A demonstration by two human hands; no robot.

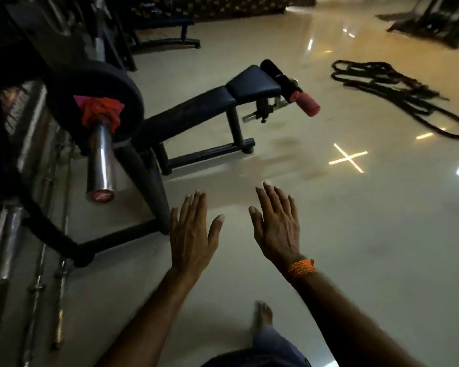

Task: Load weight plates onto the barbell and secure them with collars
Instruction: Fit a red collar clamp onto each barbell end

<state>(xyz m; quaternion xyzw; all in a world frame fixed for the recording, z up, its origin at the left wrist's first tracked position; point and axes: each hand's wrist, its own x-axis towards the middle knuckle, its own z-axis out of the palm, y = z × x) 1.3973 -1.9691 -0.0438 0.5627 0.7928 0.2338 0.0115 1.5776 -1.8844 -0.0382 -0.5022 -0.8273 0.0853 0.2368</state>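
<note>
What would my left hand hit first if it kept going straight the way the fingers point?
Probably nothing soon: the left hand points over bare floor. Farther along lies the bench's foot bar, though depth is unclear.

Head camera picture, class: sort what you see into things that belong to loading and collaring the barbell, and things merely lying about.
Belongs to the job:
barbell sleeve
black weight plate already on it
red cloth wrapped against the plate
left hand and right hand, both open and empty

Just lying about:
padded bench
battle rope
spare bars on the floor
</note>
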